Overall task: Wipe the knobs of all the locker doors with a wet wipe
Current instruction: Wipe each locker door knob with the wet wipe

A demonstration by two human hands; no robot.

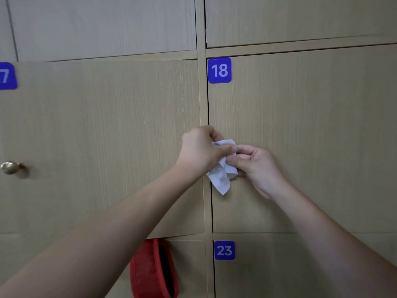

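Wipe [223, 173] pinched by both hands, long axis vertical, tip down

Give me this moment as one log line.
both hands pinch wipe | at door 18 | knob hidden

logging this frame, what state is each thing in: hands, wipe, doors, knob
left hand: pinching the wet wipe
right hand: pinching the wet wipe
wet wipe: crumpled, held at door 18's left edge
door 18: closed
door 17: closed
door 17 knob: untouched
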